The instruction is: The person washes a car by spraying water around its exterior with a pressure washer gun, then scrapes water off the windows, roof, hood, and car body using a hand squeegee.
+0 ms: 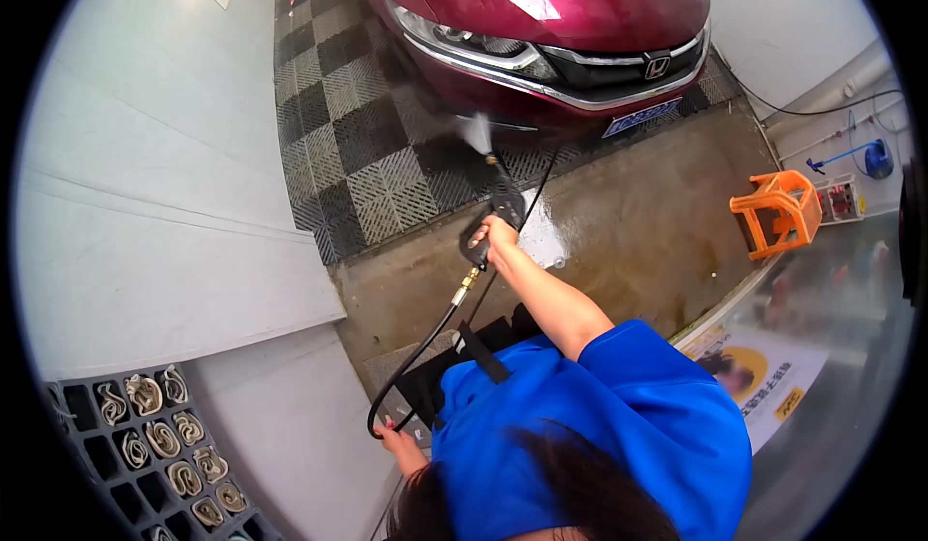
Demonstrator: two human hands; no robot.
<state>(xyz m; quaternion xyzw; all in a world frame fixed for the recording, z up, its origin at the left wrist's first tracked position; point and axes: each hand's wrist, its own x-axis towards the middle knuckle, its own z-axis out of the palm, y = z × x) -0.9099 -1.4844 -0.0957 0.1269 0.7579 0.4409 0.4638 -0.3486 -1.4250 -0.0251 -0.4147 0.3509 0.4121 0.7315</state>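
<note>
My right hand (498, 238) is wrapped round the grip of a black pressure washer gun (507, 200), with my arm stretched forward. White spray (478, 135) leaves its nozzle toward the lower front bumper of a dark red car (580, 19). From the gun's brass fitting (470, 278), a black hose (414, 357) curves back and down beside my body. Low on the left, my left hand (391, 437) is closed round the hose near its bend.
Checkered grate tiles (387, 188) lie beside and under the car, with wet brown floor (619, 212) in front. An orange stool (779, 212) stands at right. A grey rack (101, 454) of rolled cloths is at lower left. White walls (164, 203) flank the bay.
</note>
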